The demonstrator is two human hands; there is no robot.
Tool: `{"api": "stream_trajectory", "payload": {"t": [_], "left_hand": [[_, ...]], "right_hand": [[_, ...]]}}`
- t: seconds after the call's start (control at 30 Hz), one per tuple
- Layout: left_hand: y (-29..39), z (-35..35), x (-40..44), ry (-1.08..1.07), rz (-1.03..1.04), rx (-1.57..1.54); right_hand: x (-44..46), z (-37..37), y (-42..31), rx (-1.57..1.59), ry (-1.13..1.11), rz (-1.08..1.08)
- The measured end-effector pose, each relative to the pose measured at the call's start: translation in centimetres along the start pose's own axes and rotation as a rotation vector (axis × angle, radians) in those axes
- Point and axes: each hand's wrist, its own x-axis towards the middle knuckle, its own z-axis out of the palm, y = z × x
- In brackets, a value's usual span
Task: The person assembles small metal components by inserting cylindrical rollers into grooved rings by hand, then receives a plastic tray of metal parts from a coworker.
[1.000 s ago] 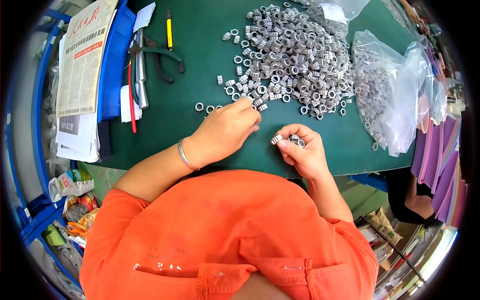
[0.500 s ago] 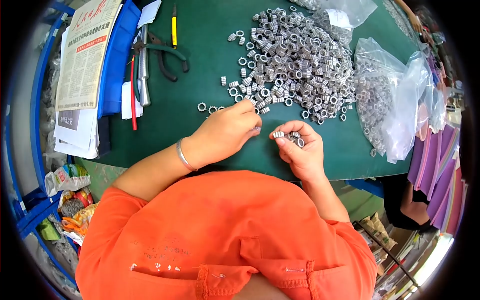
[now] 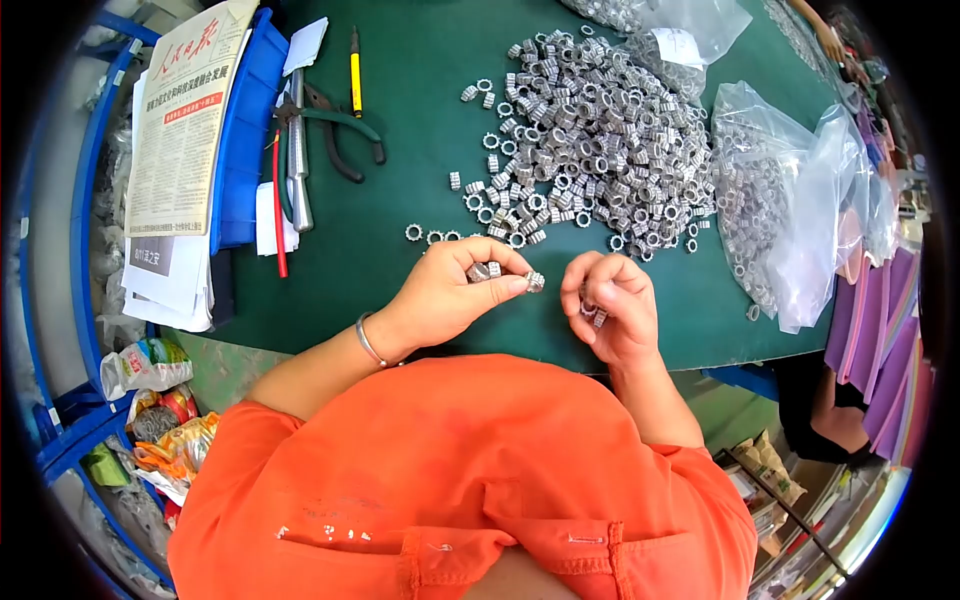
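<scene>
My left hand point(image 3: 450, 290) is closed, pinching a small toothed metal ring point(image 3: 535, 282) between thumb and forefinger. More metal rings point(image 3: 484, 271) sit inside its curled fingers. A short gap to the right, my right hand point(image 3: 618, 308) is also closed, with metal rings point(image 3: 598, 317) showing in its palm; whether its fingertips pinch another ring I cannot tell. Beyond both hands lies a large pile of the same rings point(image 3: 610, 145) on the green table point(image 3: 400, 290). A few loose rings point(image 3: 434, 237) lie just past my left hand.
A clear plastic bag point(image 3: 750, 190) of rings lies at the right. At the left stand a blue bin point(image 3: 240, 190) with a newspaper point(image 3: 185, 120) against it, pliers point(image 3: 345, 125), a red stick point(image 3: 279, 220) and a yellow-handled tool point(image 3: 356, 80). A person's arm point(image 3: 825, 35) shows at top right.
My left hand has turned over and drawn back from the pile's edge, now showing rings in its fingers. The right hand's fingers have curled in, and the ring at its fingertips is no longer visible.
</scene>
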Motion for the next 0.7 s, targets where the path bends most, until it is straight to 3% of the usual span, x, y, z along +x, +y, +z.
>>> {"api": "stream_trajectory", "payload": {"t": [0.1, 0.17, 0.33, 0.43, 0.57, 0.63, 0.7], "left_hand": [[0.1, 0.1, -0.2, 0.019, 0.043, 0.132], [-1.2, 0.0, 0.1, 0.024, 0.086, 0.145], [0.4, -0.1, -0.5, 0.07, 0.049, 0.162], [0.7, -0.7, -0.3, 0.158, 0.365, 0.421], [1.2, -1.3, -0.2, 0.196, 0.377, 0.892], [1.0, -1.3, -0.1, 0.201, 0.414, 0.967], [1.2, -1.0, -0.1, 0.204, 0.425, 0.969]], "right_hand": [[0.0, 0.6, -0.3, -0.564, 0.153, 0.068], [0.6, 0.7, 0.1, -0.964, -0.035, -0.136], [0.6, 0.5, 0.6, -0.832, 0.088, -0.026], [0.4, 0.6, 0.6, -0.798, 0.101, 0.008], [0.2, 0.7, 0.5, -0.781, 0.078, 0.017], [0.2, 0.4, 0.3, -0.241, 0.168, 0.258], [0.2, 0.0, 0.6, -0.18, 0.172, 0.243]]}}
